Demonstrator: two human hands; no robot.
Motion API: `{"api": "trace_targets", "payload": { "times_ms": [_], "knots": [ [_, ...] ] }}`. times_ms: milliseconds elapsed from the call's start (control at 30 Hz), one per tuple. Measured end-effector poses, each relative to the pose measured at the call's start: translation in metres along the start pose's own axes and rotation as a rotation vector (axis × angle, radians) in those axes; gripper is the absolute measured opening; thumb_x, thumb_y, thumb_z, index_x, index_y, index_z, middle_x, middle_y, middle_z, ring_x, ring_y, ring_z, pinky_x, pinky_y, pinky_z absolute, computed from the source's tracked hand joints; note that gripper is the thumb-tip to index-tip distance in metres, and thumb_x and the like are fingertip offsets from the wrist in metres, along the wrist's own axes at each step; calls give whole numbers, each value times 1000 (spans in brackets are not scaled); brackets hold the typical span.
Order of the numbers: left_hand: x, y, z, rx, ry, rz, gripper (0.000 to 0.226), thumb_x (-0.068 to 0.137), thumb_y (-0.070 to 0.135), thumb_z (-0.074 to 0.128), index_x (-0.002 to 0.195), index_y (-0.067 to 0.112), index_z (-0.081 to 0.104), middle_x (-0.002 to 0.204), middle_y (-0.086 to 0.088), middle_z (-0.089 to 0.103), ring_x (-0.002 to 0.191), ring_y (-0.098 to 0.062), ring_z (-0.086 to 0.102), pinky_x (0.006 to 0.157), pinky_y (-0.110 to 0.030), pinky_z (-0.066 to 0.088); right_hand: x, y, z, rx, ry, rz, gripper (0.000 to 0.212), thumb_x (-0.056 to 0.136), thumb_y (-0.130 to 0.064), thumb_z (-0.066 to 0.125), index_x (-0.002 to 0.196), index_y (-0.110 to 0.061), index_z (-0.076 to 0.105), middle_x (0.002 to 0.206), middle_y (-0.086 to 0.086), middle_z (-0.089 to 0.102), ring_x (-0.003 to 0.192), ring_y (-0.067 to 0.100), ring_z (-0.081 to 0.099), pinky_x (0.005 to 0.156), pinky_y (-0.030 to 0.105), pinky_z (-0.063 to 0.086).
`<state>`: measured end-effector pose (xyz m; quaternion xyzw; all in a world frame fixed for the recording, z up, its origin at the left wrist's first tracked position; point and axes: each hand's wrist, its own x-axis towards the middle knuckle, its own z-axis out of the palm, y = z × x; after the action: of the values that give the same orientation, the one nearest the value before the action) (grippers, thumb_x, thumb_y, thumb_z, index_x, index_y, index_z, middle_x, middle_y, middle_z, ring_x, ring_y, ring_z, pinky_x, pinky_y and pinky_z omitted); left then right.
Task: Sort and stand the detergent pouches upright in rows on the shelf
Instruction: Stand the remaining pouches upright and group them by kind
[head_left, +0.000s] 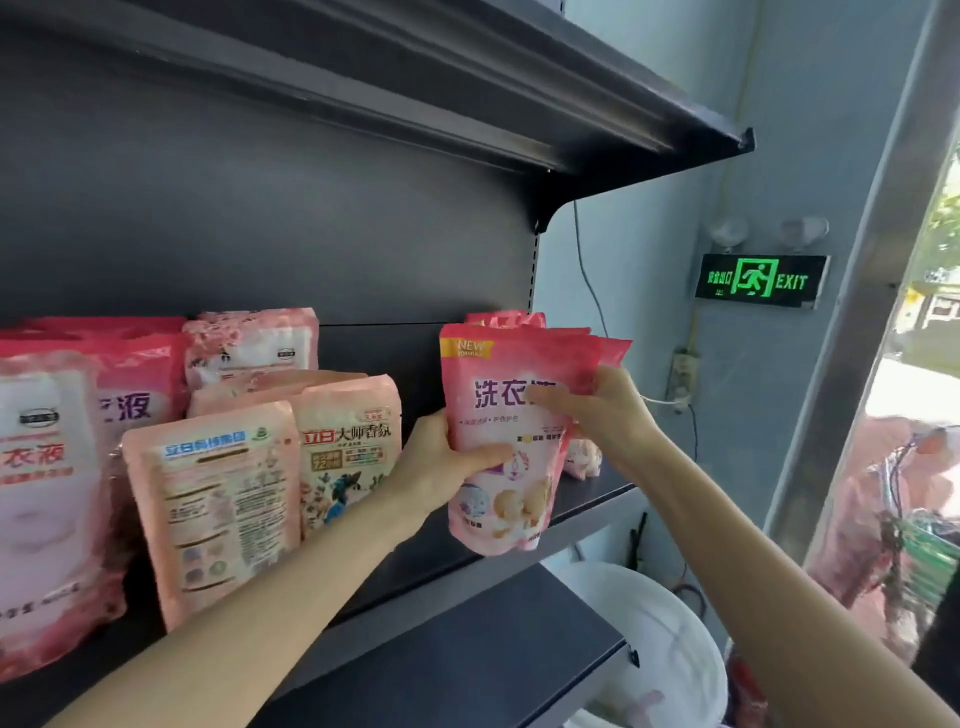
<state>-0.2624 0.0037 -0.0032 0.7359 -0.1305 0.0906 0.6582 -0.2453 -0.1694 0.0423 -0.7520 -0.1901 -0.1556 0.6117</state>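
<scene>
A pink detergent pouch with purple characters is upright at the front right of the dark shelf. My left hand grips its left side, thumb across the front. My right hand holds its right edge together with more pink pouches standing behind it. To the left stand peach pouches, one with its back label showing, and another facing front. Large pink pouches fill the far left, with more behind.
An upper shelf overhangs the row. A lower shelf juts out below. A white bucket sits on the floor at the right. A green exit sign hangs on the wall beside a window frame.
</scene>
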Motion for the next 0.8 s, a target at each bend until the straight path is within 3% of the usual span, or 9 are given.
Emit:
{"api": "trace_targets", "payload": {
  "times_ms": [200,300,400,467,567,667,800],
  "knots": [
    [50,-34,6,54,190,-19,32,74,8,76,97,23,60,98,4,70,92,-13,66,81,-33,54,63,46,7,56,-113,4,16,82,0,68,71,-8,62,50,-10,63,44,1,59,43,12,43],
    [63,-49,12,55,317,-29,35,74,9,77,98,24,56,95,9,67,89,-8,64,73,-22,52,88,70,15,80,-185,20,13,82,-2,69,72,-8,64,60,-5,67,54,6,64,52,19,50],
    [69,-62,15,141,369,-78,49,71,13,80,109,20,48,100,10,62,94,-6,61,76,-21,50,110,94,23,117,-209,40,6,80,-5,72,76,-4,67,77,13,70,72,26,68,69,42,58],
    [68,-71,17,218,350,-119,61,68,10,82,115,19,44,106,10,60,104,-10,58,89,-27,48,122,105,28,143,-228,36,9,80,-6,73,73,-8,67,74,8,70,70,22,68,67,37,59],
    [66,-79,18,312,397,-162,64,68,14,83,119,17,45,111,8,60,106,-10,57,95,-31,47,134,113,34,201,-278,37,10,80,-7,73,74,-11,65,72,0,69,66,15,66,59,27,56],
    [74,-85,17,350,498,-174,63,68,16,83,120,15,47,113,3,62,107,-14,58,96,-36,48,146,123,43,250,-301,47,13,79,-7,74,90,-9,66,87,8,71,81,23,68,73,39,59],
    [92,-97,16,362,612,-194,60,68,22,83,117,16,48,110,2,63,104,-18,61,93,-40,50,159,142,57,273,-339,145,44,69,-18,81,106,-9,60,101,8,71,91,24,69,81,46,58]
  ]
}}
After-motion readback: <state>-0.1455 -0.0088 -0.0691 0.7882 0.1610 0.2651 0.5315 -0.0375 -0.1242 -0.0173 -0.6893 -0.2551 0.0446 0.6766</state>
